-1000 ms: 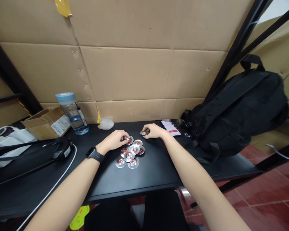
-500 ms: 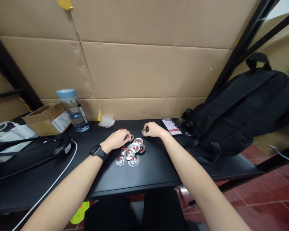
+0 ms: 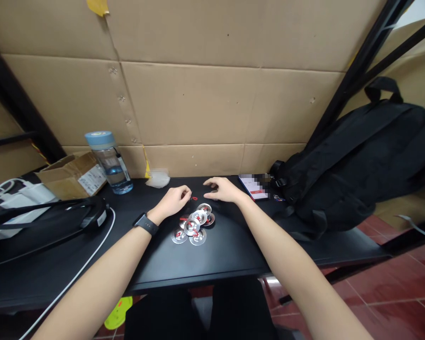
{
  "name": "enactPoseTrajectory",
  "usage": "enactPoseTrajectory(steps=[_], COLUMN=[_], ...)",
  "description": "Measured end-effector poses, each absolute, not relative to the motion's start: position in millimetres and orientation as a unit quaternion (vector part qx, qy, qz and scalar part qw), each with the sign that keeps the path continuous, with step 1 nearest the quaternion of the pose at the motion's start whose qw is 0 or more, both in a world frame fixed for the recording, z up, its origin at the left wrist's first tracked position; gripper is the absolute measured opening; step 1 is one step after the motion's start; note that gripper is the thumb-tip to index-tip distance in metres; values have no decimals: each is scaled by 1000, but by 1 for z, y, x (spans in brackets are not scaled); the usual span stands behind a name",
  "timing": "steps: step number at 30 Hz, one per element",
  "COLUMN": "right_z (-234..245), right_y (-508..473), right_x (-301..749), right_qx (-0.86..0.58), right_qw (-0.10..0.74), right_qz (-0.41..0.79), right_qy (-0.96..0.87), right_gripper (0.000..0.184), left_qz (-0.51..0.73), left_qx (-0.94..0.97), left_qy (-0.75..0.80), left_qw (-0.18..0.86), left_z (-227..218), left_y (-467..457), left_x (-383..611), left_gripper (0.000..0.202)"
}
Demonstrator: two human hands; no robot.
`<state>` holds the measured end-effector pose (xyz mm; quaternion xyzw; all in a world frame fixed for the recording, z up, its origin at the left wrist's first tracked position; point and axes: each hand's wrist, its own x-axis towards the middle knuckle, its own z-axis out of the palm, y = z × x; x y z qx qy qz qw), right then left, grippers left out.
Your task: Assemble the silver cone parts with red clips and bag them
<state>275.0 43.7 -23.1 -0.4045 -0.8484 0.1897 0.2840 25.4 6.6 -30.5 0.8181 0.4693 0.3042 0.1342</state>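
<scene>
My left hand (image 3: 174,200), wearing a black watch (image 3: 145,224), is pinched closed at the far side of a pile of small silver finger cymbals (image 3: 191,227). At its fingertips shows a red loop (image 3: 194,199) with a thin metal edge, apparently a finger cymbal held nearly edge-on. The piled cymbals overlap on the black table, with red loops at their centres. To the right of the left fingertips, my right hand (image 3: 222,190) is open, thumb and fingers apart. Its palm side is partly hidden, and I see no cymbal clearly in it.
A water bottle (image 3: 110,163), a cardboard box (image 3: 72,175) and white chargers (image 3: 38,194) stand at the left. A crumpled clear plastic bag (image 3: 158,178) lies by the cardboard wall. At the right are a phone (image 3: 253,186) and a black backpack (image 3: 361,160). A white cable (image 3: 88,257) crosses the front left.
My right hand has opened, and the cymbal it pinched no longer shows in its fingers. The cymbal at my left fingertips has turned from face-on to nearly edge-on, its red loop now showing.
</scene>
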Motion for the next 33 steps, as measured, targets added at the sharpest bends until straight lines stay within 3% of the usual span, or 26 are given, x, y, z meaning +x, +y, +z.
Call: enactPoseTrajectory(steps=[3, 5, 8, 13, 18, 22, 27, 33], right_z=[-26, -28, -28, -29, -24, -16, -19, -23], right_y=[31, 21, 12, 14, 32, 46, 56, 60], right_x=[250, 236, 223, 223, 246, 278, 301, 306], right_qx=[-327, -296, -310, -326, -365, -441, -496, -493], right_qw=[353, 364, 379, 411, 420, 313, 219, 175], right_qz=[311, 356, 356, 349, 266, 97, 138, 178], right_qy=[-820, -808, -796, -777, -787, -836, -829, -833], right_gripper=[60, 55, 47, 49, 48, 41, 22, 22], left_qz=[356, 391, 432, 443, 455, 405, 347, 332], left_qx=[768, 730, 674, 647, 670, 733, 776, 791], left_qy=[477, 470, 459, 442, 488, 523, 514, 506], left_qw=[236, 304, 384, 435, 325, 159, 114, 92], left_z=[-34, -35, -32, -24, -21, -24, -33, -36], left_y=[10, 9, 7, 8, 19, 25, 30, 29], left_x=[28, 31, 34, 30, 5, -18, -25, -17], left_gripper=[18, 15, 10, 11, 13, 12, 12, 12])
